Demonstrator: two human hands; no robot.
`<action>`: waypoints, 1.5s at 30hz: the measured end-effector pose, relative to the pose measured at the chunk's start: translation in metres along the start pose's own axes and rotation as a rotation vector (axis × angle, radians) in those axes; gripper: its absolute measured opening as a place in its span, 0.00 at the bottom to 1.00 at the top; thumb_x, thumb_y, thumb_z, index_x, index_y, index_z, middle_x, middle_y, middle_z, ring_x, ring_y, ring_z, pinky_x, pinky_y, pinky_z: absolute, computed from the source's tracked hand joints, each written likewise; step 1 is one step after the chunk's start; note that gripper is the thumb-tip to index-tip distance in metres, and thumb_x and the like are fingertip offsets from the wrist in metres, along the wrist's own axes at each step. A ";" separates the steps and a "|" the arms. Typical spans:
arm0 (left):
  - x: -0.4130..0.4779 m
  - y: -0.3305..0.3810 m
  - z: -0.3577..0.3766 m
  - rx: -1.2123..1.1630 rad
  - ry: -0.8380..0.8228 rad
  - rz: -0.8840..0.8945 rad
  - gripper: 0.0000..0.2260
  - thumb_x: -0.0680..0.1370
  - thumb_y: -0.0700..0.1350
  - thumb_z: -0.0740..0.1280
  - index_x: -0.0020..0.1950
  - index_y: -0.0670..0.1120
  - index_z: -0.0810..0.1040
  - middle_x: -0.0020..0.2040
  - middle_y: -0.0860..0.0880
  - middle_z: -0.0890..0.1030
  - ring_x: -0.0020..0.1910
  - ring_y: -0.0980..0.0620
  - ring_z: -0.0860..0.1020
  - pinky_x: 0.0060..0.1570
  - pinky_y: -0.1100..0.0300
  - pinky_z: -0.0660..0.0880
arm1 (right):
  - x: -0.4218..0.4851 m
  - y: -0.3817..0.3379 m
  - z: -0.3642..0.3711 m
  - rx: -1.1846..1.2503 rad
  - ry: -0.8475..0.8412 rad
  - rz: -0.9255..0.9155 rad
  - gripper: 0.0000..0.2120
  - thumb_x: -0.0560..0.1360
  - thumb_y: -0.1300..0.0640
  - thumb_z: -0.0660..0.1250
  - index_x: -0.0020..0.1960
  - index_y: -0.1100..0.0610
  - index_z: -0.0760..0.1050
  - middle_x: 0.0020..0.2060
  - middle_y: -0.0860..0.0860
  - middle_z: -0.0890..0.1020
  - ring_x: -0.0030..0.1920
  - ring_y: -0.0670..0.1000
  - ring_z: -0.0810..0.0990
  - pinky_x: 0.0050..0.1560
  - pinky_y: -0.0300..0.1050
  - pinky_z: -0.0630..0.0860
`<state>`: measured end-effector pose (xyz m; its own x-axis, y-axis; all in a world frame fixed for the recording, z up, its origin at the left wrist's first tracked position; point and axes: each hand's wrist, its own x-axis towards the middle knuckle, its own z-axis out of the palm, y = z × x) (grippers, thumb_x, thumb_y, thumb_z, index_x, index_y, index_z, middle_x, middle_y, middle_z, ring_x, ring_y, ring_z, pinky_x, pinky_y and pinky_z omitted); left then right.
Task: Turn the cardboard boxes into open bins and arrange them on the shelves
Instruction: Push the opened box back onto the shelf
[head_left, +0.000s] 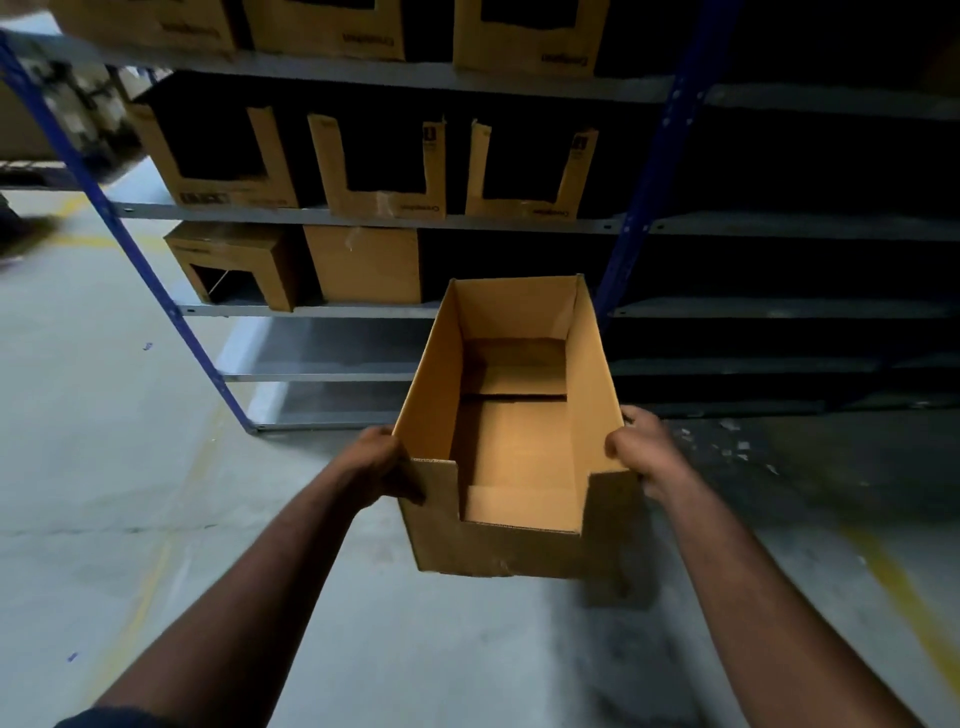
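Observation:
I hold an open-topped cardboard bin (511, 545) in front of me, its near wall cut down into a notch. My left hand (382, 460) grips its left wall and my right hand (644, 447) grips its right wall. The bin is empty and hangs above the floor, its far end toward the shelving. Three cut bins (384, 202) stand on the middle shelf (363, 221), and more bins (322, 31) sit on the shelf above. Below them, two boxes (363, 265) rest on a lower shelf (311, 310).
Blue uprights (649, 171) frame the grey metal shelving. The bays right of the upright are dark and hold nothing visible. The grey concrete floor (104, 441) carries yellow lines, and small scraps (737, 447) lie near the rack's foot.

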<state>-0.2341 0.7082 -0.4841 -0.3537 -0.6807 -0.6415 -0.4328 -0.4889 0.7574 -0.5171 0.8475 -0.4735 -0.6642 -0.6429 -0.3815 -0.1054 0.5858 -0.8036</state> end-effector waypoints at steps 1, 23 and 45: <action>0.001 0.003 -0.003 -0.005 0.016 0.011 0.17 0.82 0.32 0.61 0.70 0.40 0.70 0.54 0.43 0.77 0.45 0.42 0.80 0.31 0.51 0.81 | -0.006 -0.002 -0.003 0.050 -0.051 0.022 0.24 0.78 0.65 0.64 0.72 0.53 0.68 0.53 0.52 0.78 0.54 0.53 0.77 0.45 0.47 0.75; -0.007 0.063 0.046 -0.124 0.117 0.078 0.08 0.85 0.43 0.59 0.63 0.46 0.74 0.55 0.43 0.78 0.48 0.41 0.80 0.44 0.38 0.83 | -0.016 0.078 0.059 -1.114 0.186 -0.762 0.30 0.63 0.47 0.82 0.62 0.51 0.77 0.53 0.51 0.82 0.55 0.54 0.80 0.67 0.62 0.65; 0.026 0.074 0.113 -0.590 0.178 -0.082 0.12 0.83 0.47 0.59 0.64 0.43 0.72 0.56 0.37 0.78 0.55 0.36 0.77 0.63 0.29 0.69 | 0.055 0.075 0.030 -0.992 0.152 -0.866 0.24 0.51 0.59 0.87 0.43 0.51 0.82 0.36 0.46 0.83 0.38 0.47 0.81 0.47 0.52 0.81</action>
<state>-0.3694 0.7156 -0.4585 -0.1728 -0.6838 -0.7090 0.0965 -0.7281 0.6787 -0.5395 0.8417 -0.5684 -0.1770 -0.9660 0.1885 -0.9838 0.1681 -0.0621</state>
